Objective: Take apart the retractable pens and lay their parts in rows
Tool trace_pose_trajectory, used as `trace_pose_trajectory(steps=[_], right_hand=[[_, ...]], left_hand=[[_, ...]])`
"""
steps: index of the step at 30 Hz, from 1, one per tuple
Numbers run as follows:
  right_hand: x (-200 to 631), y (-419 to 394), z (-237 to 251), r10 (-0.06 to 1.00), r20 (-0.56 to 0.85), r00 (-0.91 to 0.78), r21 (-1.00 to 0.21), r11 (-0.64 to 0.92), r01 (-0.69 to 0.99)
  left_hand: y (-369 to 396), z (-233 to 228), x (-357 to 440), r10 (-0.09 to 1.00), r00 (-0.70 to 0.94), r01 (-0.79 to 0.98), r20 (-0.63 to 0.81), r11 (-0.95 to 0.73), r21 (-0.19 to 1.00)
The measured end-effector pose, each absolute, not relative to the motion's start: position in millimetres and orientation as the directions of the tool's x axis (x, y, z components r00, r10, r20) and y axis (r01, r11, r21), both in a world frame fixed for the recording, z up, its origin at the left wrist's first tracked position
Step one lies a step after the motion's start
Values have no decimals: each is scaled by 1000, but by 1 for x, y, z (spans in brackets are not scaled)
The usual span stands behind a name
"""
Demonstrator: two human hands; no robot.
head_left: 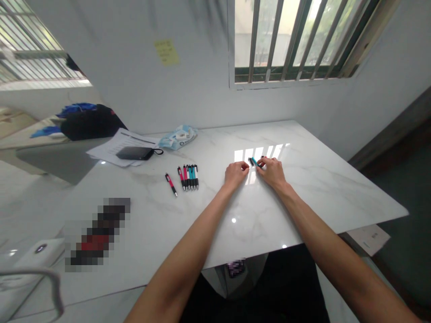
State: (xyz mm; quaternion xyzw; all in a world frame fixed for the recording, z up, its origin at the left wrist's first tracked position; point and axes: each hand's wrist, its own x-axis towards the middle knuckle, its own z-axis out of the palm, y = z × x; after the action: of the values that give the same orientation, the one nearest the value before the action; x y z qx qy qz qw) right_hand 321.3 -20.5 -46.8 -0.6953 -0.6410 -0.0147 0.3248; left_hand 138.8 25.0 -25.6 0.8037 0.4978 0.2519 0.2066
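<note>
The teal pen [255,162] is between the two hands, nearer the far edge of the desk [340,193] than the near one. The right hand [273,172] seems to pinch its near end; the left hand [236,174] has bent fingers, and I cannot tell whether they hold anything. The pen looks light and stiff, its smooth barrel apt to roll; a dark grip like those on the row of pens [188,177] should slip least.
</note>
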Motion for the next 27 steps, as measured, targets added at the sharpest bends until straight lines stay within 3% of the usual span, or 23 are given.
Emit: trace_pose_trajectory(steps=[9,27], right_hand=[[321,-20,-48,877,445,179,-468,58,882],[317,-21,-45,880,432,199,-511,57,858]], left_hand=[[33,-33,160,892,366,689,266,-452,567],[33,-21,166,919,343,688,192,-385,615]])
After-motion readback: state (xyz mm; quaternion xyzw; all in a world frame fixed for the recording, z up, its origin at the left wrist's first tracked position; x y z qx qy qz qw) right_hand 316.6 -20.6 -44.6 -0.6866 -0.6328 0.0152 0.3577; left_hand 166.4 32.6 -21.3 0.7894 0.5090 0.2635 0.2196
